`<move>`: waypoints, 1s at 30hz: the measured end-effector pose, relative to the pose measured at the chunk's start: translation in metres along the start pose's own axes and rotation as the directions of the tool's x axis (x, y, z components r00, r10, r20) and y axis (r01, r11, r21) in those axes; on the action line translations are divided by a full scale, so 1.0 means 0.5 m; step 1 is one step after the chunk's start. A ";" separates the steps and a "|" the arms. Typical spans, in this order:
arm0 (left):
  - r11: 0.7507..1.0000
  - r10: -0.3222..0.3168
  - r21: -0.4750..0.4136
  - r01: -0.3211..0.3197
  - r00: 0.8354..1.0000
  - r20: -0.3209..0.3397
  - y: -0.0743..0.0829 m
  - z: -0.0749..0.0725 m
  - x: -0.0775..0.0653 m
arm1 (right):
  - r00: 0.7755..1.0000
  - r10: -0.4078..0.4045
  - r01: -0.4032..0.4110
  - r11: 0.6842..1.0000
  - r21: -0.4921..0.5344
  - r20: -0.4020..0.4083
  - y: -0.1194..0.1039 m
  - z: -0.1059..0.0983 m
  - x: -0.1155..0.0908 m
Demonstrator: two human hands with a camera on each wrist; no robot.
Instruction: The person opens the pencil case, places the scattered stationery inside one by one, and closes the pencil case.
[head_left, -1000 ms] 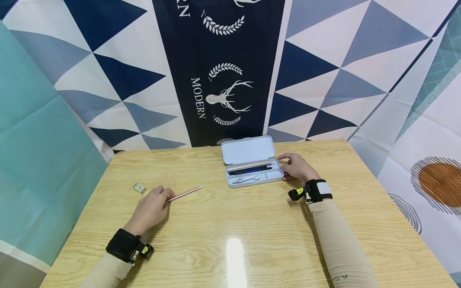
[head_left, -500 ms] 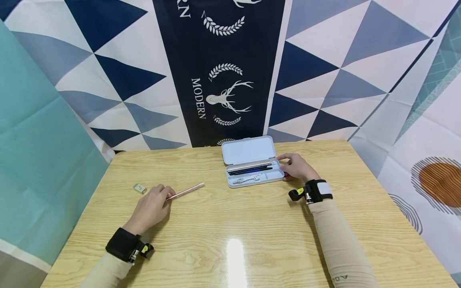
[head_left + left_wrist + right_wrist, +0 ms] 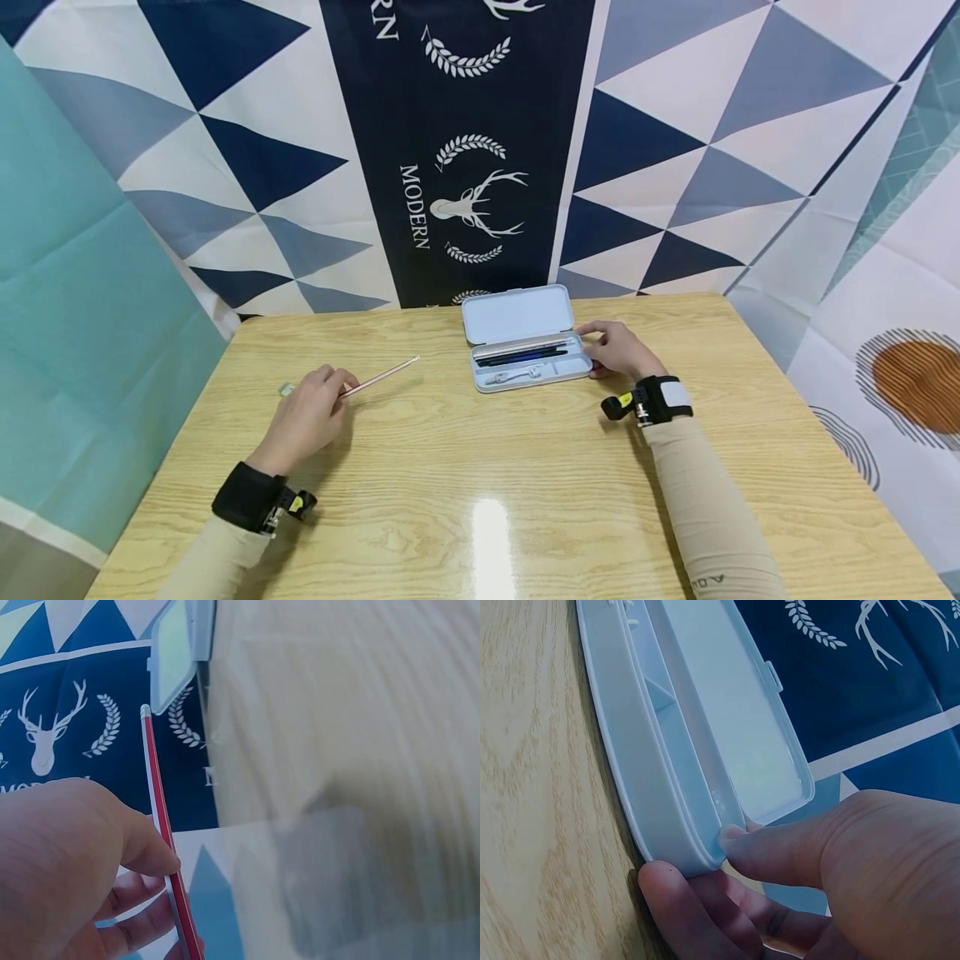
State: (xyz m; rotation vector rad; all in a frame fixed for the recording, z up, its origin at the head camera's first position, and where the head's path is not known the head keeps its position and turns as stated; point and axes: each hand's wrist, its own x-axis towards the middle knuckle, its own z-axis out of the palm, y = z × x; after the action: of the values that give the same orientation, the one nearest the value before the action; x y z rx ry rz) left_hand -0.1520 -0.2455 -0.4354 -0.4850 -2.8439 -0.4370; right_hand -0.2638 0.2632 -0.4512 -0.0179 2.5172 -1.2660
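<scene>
My left hand (image 3: 309, 410) pinches a red and white striped pencil (image 3: 159, 787) between thumb and fingers, its white-tipped end pointing away toward the case. In the head view the pencil slants up to the right, with its shadow on the table beneath. A light blue pencil case (image 3: 531, 377) stands with its lid (image 3: 517, 313) raised at the back of the table. Dark pens (image 3: 521, 357) and a small white item (image 3: 513, 374) lie in its compartments. At the case's right end my right hand (image 3: 780, 877) grips the wall, thumb on the rim and fingers outside.
A small eraser-like block (image 3: 286, 389) lies just behind my left hand, partly covered by it. The wooden table (image 3: 420, 467) ends at a patterned cloth (image 3: 480, 167) right behind the case. A teal cloth (image 3: 97, 275) hangs along the left side.
My left hand has risen and shifted slightly back and left, lifting the pencil; it now partly covers the small block. The right hand and the case stay put.
</scene>
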 end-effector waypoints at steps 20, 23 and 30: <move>1.000 0.028 0.012 -0.028 1.000 0.009 0.017 0.029 0.020 | 1.000 -0.005 0.005 1.000 0.003 0.002 0.003 0.001 0.001; 0.999 0.031 0.017 -0.031 0.999 0.009 0.024 0.034 0.027 | 1.000 -0.009 0.009 1.000 0.003 0.002 0.005 0.001 0.000; 0.999 0.041 -0.009 -0.041 0.999 -0.007 0.039 0.044 0.044 | 1.000 -0.005 0.005 1.000 0.003 0.001 0.004 -0.001 0.001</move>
State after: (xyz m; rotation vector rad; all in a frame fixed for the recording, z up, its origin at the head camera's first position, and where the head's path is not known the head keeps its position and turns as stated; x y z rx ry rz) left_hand -0.1692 -0.2146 -0.4450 -0.5419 -2.8206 -0.4439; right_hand -0.2639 0.2644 -0.4525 -0.0246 2.5157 -1.2717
